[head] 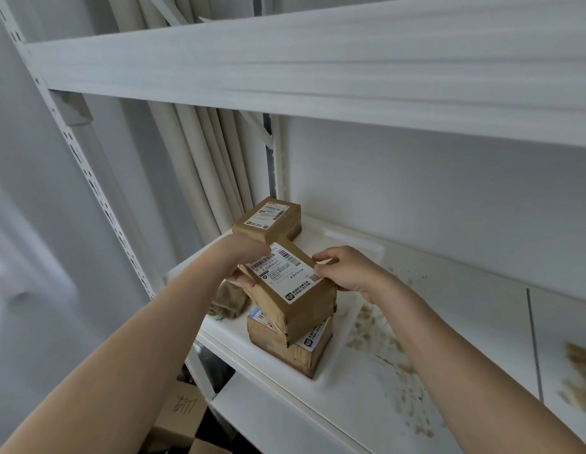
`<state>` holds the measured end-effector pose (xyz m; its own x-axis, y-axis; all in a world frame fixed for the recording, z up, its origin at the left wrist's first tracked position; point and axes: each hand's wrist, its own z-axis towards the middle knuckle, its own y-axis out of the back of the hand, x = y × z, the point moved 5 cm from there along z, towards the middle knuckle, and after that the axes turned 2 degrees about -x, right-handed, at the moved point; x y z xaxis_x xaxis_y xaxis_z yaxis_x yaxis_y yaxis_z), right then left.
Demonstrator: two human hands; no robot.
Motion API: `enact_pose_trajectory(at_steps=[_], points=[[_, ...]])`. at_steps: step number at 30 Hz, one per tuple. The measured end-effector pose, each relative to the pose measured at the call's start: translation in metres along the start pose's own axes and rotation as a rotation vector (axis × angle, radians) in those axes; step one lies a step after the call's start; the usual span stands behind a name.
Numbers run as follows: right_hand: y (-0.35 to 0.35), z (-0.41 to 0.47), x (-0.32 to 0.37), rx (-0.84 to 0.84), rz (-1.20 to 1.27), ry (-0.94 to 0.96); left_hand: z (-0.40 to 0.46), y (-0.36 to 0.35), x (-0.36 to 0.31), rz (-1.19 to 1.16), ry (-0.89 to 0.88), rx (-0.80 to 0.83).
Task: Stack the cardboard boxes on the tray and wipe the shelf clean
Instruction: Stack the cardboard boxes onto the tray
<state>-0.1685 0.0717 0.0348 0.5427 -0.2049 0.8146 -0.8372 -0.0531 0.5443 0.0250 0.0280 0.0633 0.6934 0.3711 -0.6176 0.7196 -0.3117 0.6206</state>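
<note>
On the white shelf (465,322), at about 7 o'clock from the frame's middle, a white tray (347,244) carries the cardboard boxes. Both hands hold the top box (295,286) on a lower box (295,348), near the tray's front edge. The left hand (242,260) grips the top box at its 10 o'clock end, fingers curled under the edge and thumb over the label. The right hand (347,270) pinches the 2 o'clock side between thumb and bent fingers.

The top box's long axis runs from 10 o'clock down to 4 o'clock, and it sits tilted and skewed across the lower box. Its white shipping label (285,273) shows barcodes, a QR code, a dark square logo and printed characters too small to read. The lower box shows a blue-cornered label and the same dark logo at its 4 o'clock corner.

A third box (268,221) lies flat at the tray's 11 o'clock corner, apart from the stack, with a barcoded label with a red strip.

A brown cloth (229,299) lies bunched just left of the stack. Tan crumbs (383,348) scatter the shelf at 4 o'clock from the tray. Below at 7 o'clock, a carton (183,407) bears handwritten marks I cannot read.
</note>
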Motion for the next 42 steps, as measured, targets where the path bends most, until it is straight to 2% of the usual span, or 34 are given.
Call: enact_pose_trajectory(at_steps=[6,11,17,20,26,32,37,42], points=[[0.004,-0.005,-0.005,0.017,0.006,0.005,-0.004,-0.001,-0.01,0.053,-0.12,-0.167],[0.02,-0.015,-0.013,-0.036,-0.001,0.002,-0.012,-0.001,-0.03,0.168,-0.265,-0.385],[0.062,-0.053,-0.039,-0.106,0.024,-0.026,-0.031,-0.051,-0.087,0.09,-0.509,-0.402],[0.096,-0.08,-0.064,-0.213,0.076,-0.058,-0.045,-0.096,-0.116,-0.014,-0.576,-0.304],[0.171,-0.155,-0.131,-0.436,0.113,-0.168,-0.083,-0.214,-0.164,0.006,-0.654,0.034],[0.226,-0.233,-0.206,-0.594,0.118,-0.333,-0.139,-0.324,-0.185,0.058,-0.609,0.373],[0.25,-0.283,-0.26,-0.705,0.191,-0.461,-0.176,-0.388,-0.18,0.121,-0.612,0.53],[0.258,-0.316,-0.293,-0.717,0.283,-0.521,-0.192,-0.43,-0.173,0.2,-0.596,0.59]])
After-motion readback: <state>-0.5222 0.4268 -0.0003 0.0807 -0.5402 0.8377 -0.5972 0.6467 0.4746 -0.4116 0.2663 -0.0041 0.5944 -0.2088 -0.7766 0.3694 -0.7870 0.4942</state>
